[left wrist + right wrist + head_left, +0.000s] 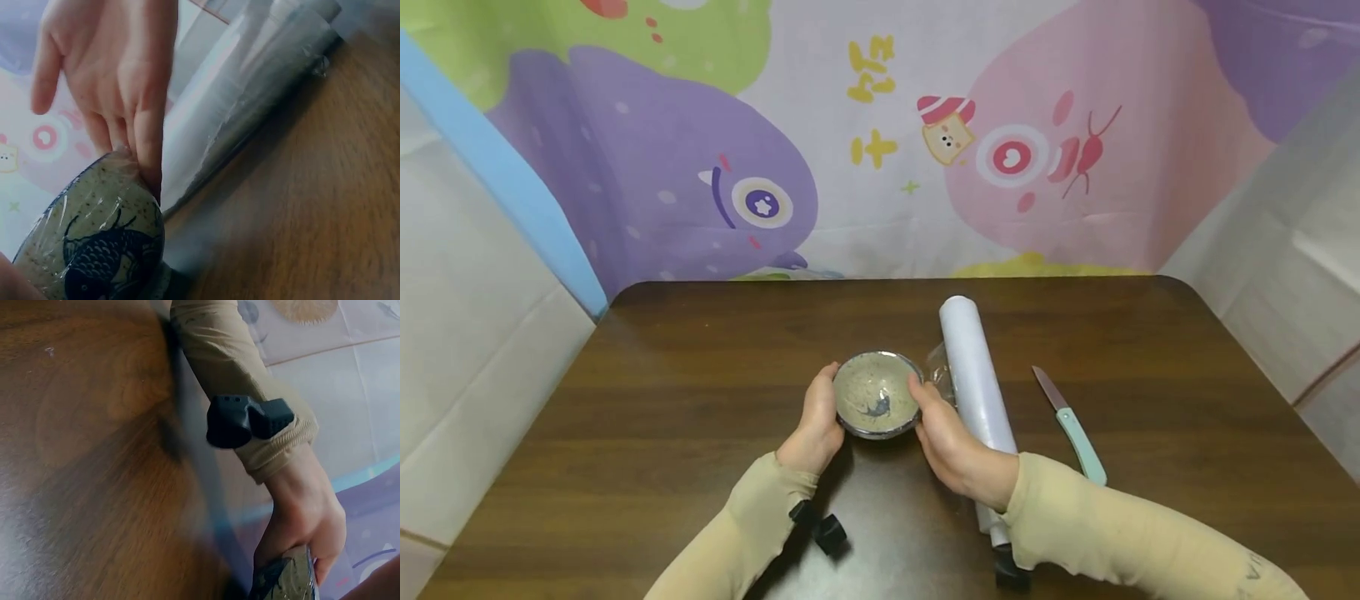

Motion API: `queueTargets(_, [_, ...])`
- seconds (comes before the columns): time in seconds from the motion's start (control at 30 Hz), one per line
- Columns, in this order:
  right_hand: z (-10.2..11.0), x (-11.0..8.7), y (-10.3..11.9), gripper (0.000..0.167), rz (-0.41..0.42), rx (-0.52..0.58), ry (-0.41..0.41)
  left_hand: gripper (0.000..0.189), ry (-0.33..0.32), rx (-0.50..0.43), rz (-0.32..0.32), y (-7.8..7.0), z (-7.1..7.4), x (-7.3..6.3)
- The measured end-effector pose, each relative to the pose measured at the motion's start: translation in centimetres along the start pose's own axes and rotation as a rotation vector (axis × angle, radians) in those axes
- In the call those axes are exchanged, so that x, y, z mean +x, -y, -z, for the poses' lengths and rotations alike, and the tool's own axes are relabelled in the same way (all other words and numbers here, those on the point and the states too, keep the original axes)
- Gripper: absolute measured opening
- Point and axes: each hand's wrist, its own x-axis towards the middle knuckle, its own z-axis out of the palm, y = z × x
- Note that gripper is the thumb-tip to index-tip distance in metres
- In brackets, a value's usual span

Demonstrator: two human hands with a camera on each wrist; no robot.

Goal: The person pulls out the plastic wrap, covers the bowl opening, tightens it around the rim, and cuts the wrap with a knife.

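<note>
A small ceramic bowl with a speckled inside and a dark fish painted on its outer wall is held above the table. Wrinkled clear film clings to that wall, as the left wrist view shows. My left hand grips the bowl's left side, thumb near the rim and fingers round its underside. On the opposite side my right hand has its fingers nearly straight, their tips against the filmed wall; its thumb stands apart from the bowl in the left wrist view. Beside that hand lies a roll of cling film.
To the right of the roll lies a knife with a mint-green handle, its blade pointing away from me. A loose piece of clear film sticks out from the roll's left side. A printed cloth hangs behind the brown table.
</note>
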Motion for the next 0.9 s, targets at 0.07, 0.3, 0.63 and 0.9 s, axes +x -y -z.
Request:
queueTargets(0.07, [0.1,0.1,-0.1,0.066,0.009,-0.001,0.016,0.046,-0.007,0.007,-0.002,0.2,0.0,-0.1])
queueTargets(0.3, [1.0,0.8,0.7,0.058,0.018,0.064,0.088,0.042,-0.052,0.014,-0.041,-0.1,0.1,-0.1])
queueTargets(0.63, [5.7,0.0,3.3,0.04,0.186,-0.135,0.049,0.032,0.021,0.255,-0.329,-3.1,0.8,-0.5])
queueTargets(0.9, [11.8,-1.5,3.5,0.025,0.176,-0.591,-0.053,0.017,0.266,1.047,-0.595,-4.1,-0.9,-1.5])
